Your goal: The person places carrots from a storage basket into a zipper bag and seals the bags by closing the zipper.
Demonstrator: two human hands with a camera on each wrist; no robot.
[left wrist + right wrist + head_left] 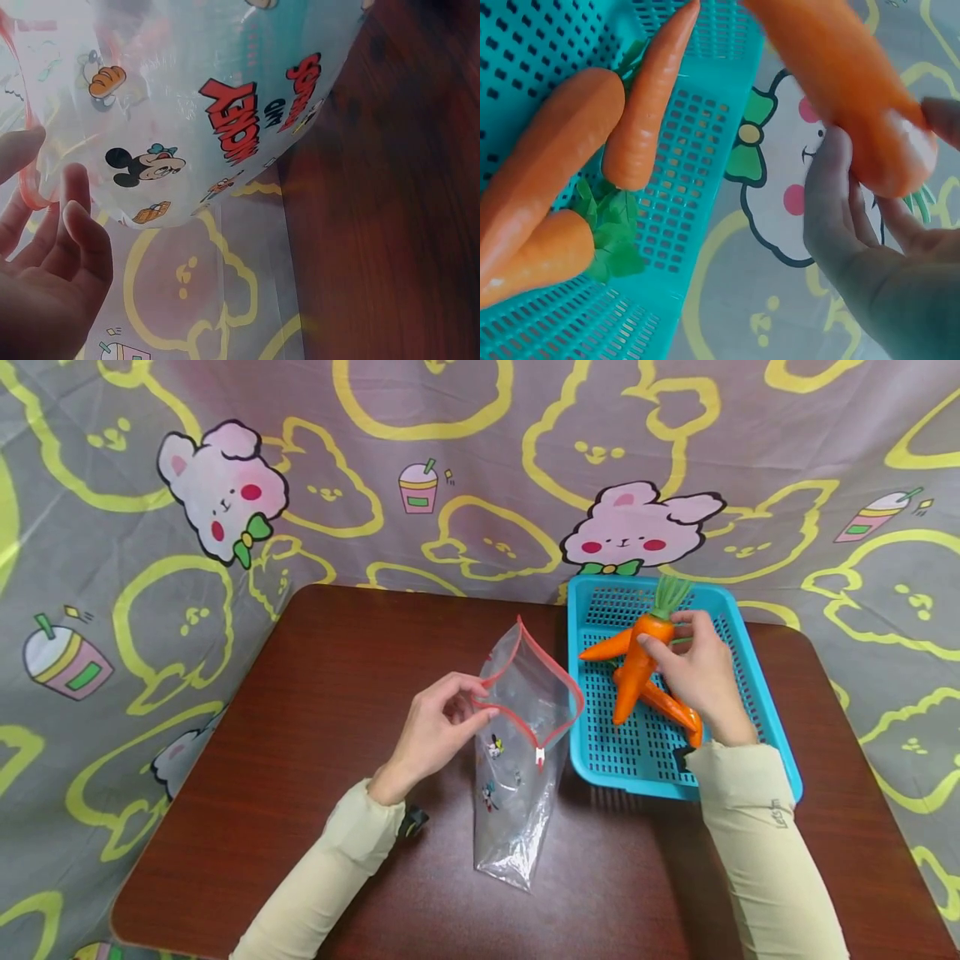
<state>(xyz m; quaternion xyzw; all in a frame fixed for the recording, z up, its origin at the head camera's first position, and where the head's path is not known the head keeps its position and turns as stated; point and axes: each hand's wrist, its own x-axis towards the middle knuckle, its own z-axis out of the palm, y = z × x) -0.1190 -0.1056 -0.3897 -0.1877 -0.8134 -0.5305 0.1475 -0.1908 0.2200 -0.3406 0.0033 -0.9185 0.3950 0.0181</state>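
Observation:
My left hand (433,727) pinches the red zip rim of a clear plastic zip bag (517,810), whose mouth gapes open. Cartoon mouse prints and red lettering (234,120) decorate the bag in the left wrist view. Over the blue basket (582,752), my right hand (702,672) grips a large orange carrot (637,672) near its top, green stalks up and tip pointing down. Beneath it, several other carrots (649,112) lie in the basket, some with green leaves (615,232). The right wrist view shows the held carrot (847,82) raised above the basket's rim.
The dark brown wooden table (315,760) carries the bag and basket. A grey curtain (480,468) with yellow outlines and rabbit prints hangs behind it and along the sides. A white zip slider (540,755) sits on the bag's front rim.

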